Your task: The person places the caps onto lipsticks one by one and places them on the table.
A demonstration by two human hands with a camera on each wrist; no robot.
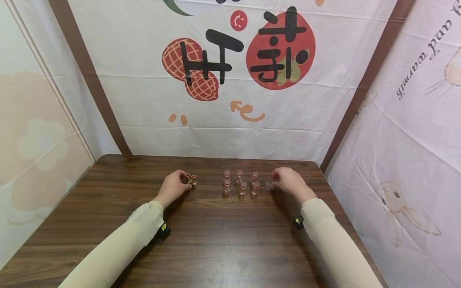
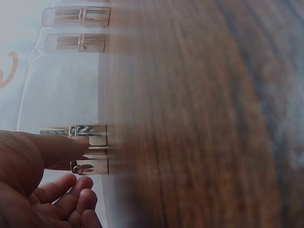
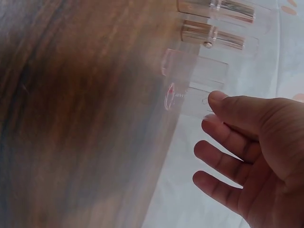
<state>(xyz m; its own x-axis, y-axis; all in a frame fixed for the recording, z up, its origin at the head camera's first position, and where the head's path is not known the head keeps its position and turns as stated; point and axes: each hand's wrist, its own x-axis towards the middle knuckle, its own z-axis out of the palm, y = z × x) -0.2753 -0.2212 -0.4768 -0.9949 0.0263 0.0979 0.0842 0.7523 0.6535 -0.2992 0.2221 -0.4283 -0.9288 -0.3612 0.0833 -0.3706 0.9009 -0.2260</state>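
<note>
At the left, two uncapped gold lipsticks stand side by side. My left hand (image 1: 173, 185) pinches the nearer lipstick (image 1: 188, 179), while the other lipstick (image 1: 194, 181) stands just to its right. The left wrist view shows my thumb (image 2: 71, 146) across the tubes and several lower fingers loosely curled; the index finger is mostly hidden. On the right, my right hand (image 1: 289, 182) pinches a clear lipstick cap (image 3: 187, 99) by its upper end between thumb and forefinger, its other fingers spread. A second clear cap (image 3: 199, 66) stands beside it.
Between the hands, several lipsticks with clear caps stand in two rows, including a front one (image 1: 243, 190) and a back one (image 1: 239, 178). Behind the brown wooden table (image 1: 230, 248) hangs a printed white cloth (image 1: 151, 132), with more cloth at both sides.
</note>
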